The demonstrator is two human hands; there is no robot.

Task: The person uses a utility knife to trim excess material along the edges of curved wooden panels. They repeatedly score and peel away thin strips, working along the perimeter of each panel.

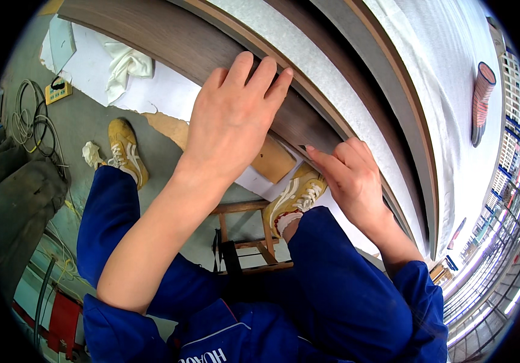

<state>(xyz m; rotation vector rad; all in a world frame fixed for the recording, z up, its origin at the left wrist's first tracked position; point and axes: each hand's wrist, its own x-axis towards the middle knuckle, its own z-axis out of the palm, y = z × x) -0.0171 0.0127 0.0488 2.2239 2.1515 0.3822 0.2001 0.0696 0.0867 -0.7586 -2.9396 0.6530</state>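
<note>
My left hand (231, 127) lies over a long dark brown wooden board (169, 42), its fingers curled on the board's upper edge beside a pale grey strip (332, 78). Lower along that board, my right hand (351, 175) is closed, thumb and forefinger on a small dark thin piece (304, 147) against the wood; what it is exactly is too small to make out. More curved brown edges run parallel above, next to white covering (441, 121).
A striped sock-like item (481, 100) lies on the white covering. White sheeting (169, 85), a white cloth (124, 66), coiled cables (30, 118) and a power strip (58, 91) are at left. A wooden stool (242, 207) stands between my legs.
</note>
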